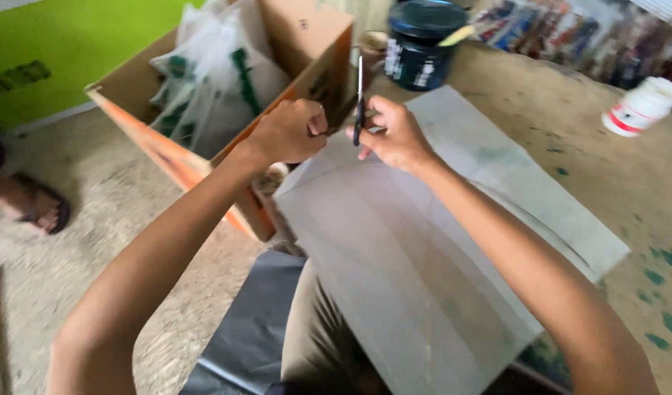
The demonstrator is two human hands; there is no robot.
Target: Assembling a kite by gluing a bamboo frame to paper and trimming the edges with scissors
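A large pale translucent sheet (pixel 416 241) lies across my lap and onto the worktable. My left hand (pixel 288 132) is closed in a fist, pinching the sheet's far corner. My right hand (pixel 398 132) grips a pair of dark-handled scissors (pixel 359 102), blades pointing up, right at the sheet's far edge beside my left hand.
An open cardboard box (pixel 307 44) with plastic-wrapped items stands at the back left. A dark jar (pixel 420 44) and a white bottle (pixel 640 106) sit on the paint-stained table (pixel 607 190). Another person's sandalled foot (pixel 36 205) rests on the floor at left. Dark cloth (pixel 252 329) hangs below.
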